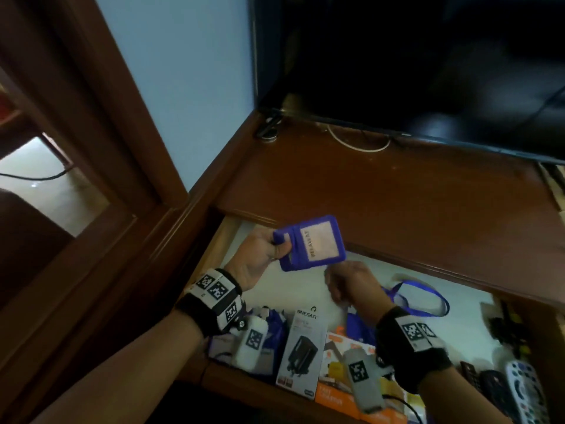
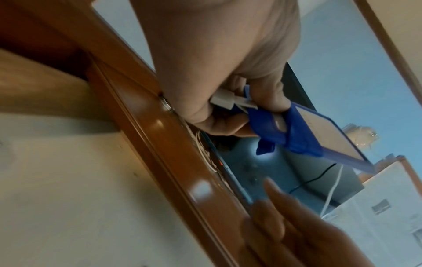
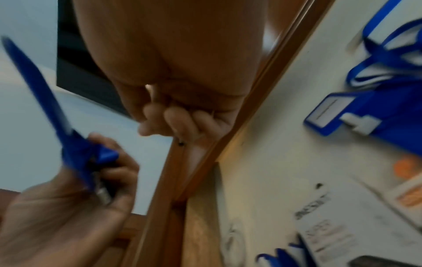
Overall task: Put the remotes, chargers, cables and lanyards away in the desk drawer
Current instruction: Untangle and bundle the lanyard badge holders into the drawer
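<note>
My left hand point(image 1: 279, 246) pinches the short end of a blue badge holder point(image 1: 310, 243) and holds it in the air over the back left of the open drawer point(image 1: 214, 249). The left wrist view shows the thumb and fingers point(image 2: 228, 115) round the holder point(image 2: 319, 140) and its white clip point(image 2: 224, 100). My right hand point(image 1: 345, 286) hovers just below and to the right of the holder, not touching it. Its fingers point(image 3: 178, 122) are curled into the palm with nothing in them. A blue lanyard point(image 1: 423, 298) and another badge holder point(image 3: 331, 113) lie on the drawer's white lining.
Near the drawer's front lie a black-and-white charger box point(image 1: 302, 347), an orange box point(image 1: 336, 390) and more blue lanyards. Remotes point(image 1: 522, 390) fill the right end. Above, the brown desk top point(image 1: 397, 203) carries a dark TV point(image 1: 397, 56) and a white cable point(image 1: 357, 145).
</note>
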`<action>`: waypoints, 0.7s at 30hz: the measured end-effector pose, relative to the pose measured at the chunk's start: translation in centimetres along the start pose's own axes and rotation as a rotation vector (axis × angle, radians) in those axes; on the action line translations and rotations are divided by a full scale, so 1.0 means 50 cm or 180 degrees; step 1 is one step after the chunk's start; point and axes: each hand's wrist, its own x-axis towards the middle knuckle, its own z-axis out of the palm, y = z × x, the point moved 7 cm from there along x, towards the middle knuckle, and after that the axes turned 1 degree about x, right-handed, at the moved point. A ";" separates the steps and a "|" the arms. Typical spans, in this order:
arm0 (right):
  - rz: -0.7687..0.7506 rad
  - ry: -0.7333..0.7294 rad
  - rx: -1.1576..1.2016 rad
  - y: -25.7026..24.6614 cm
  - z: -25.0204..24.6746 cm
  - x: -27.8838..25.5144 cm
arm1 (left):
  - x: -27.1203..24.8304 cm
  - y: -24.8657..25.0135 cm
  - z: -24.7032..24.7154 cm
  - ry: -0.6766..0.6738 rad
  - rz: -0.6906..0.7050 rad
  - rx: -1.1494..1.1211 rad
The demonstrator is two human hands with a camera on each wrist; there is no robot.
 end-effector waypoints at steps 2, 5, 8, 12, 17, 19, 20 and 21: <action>0.0243 0.0514 -0.0357 0.031 -0.043 0.005 | -0.013 -0.011 -0.049 0.0102 -0.0140 0.0498; 0.0432 0.1030 -0.0971 0.071 -0.115 0.025 | -0.024 -0.040 -0.108 0.0086 -0.0380 0.1853; 0.0411 0.1188 -0.1566 0.108 -0.158 0.060 | -0.029 -0.090 -0.157 -0.0162 -0.0716 0.3466; 0.0875 0.1018 -0.3085 0.192 -0.198 0.099 | -0.049 -0.136 -0.177 -0.0554 -0.0991 0.4199; 0.1308 0.0676 -0.3752 0.296 -0.201 0.109 | -0.070 -0.169 -0.176 -0.1079 -0.1484 0.4608; 0.1328 0.0632 -0.3742 0.306 -0.184 0.103 | -0.070 -0.169 -0.173 -0.1248 -0.1504 0.4707; 0.1403 0.0603 -0.3732 0.313 -0.176 0.100 | -0.069 -0.168 -0.172 -0.1318 -0.1486 0.4763; 0.1456 0.0572 -0.3703 0.323 -0.173 0.099 | -0.069 -0.166 -0.170 -0.1400 -0.1454 0.4850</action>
